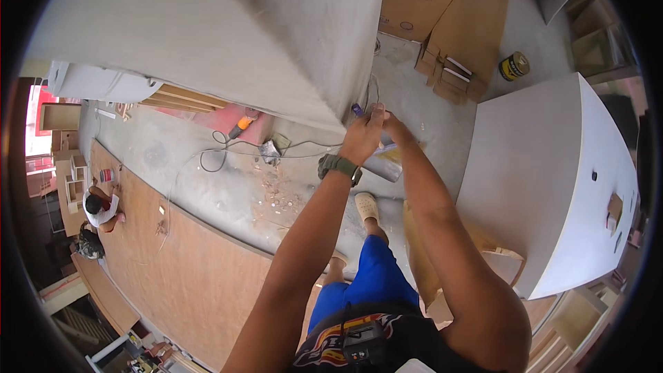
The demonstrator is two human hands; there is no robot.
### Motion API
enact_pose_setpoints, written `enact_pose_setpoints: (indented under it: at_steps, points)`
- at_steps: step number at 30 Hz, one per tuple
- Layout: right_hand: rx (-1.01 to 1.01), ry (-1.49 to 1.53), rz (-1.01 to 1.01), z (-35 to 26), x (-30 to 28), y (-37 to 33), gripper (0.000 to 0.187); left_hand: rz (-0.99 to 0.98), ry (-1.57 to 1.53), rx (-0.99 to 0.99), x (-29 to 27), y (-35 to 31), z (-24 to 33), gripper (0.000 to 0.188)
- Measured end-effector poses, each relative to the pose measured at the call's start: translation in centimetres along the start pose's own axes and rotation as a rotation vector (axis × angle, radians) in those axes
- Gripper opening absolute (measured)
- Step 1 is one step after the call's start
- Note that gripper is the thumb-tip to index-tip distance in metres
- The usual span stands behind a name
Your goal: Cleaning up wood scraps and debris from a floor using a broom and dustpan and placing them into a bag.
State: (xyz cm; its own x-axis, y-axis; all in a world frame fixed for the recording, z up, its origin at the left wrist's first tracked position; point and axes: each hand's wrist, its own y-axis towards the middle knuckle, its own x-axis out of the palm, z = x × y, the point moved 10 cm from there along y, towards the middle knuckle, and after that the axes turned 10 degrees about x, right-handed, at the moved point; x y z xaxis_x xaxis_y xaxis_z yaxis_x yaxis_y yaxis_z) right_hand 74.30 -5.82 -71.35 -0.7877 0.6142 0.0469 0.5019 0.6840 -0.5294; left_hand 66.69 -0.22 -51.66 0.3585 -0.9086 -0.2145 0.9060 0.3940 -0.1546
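My two hands meet in front of me, close to the lower edge of a large pale panel [304, 48]. My left hand [364, 137], with a dark watch [340, 166] on its wrist, is closed, its fingers toward the panel. A small purple-blue piece [357, 109] shows beside its fingers; whether the hand grips it, I cannot tell. My right hand [395, 126] is closed against the left, and what it holds is hidden. Just below the hands is a silver, cylinder-like thing [384, 164], partly covered by them; I cannot tell whether it is held.
An orange power tool [242, 124] with a looped cord lies on the floor at left, near debris. A long brown board [186, 255] fills the lower left, with another person [100, 207] beside it. At right are a white cabinet [518, 159], a can [514, 66] and cardboard [469, 34].
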Motion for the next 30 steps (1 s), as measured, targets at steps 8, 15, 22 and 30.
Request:
enact_pose_setpoints:
  at_steps: [8, 15, 22, 30]
  points:
    - [0.046, -0.338, -0.011, 4.4, -1.2, 2.3, 0.042, -0.52, -0.058, -0.039, 9.9, -4.7, -4.3, 0.028]
    - [0.511, -0.403, -0.147, 11.1, 5.8, -3.1, 0.054, -0.226, 0.471, -0.27, 8.1, -14.1, -16.0, 0.044]
    - [0.691, 0.682, 0.157, 10.7, 10.3, -2.2, 0.049, 0.062, -0.499, -0.947, 9.1, -18.6, -18.6, 0.026]
    - [0.715, 1.452, 0.575, 13.6, 13.7, 2.3, 0.042, -0.063, -0.599, -0.876, 10.1, -19.5, -21.2, 0.022]
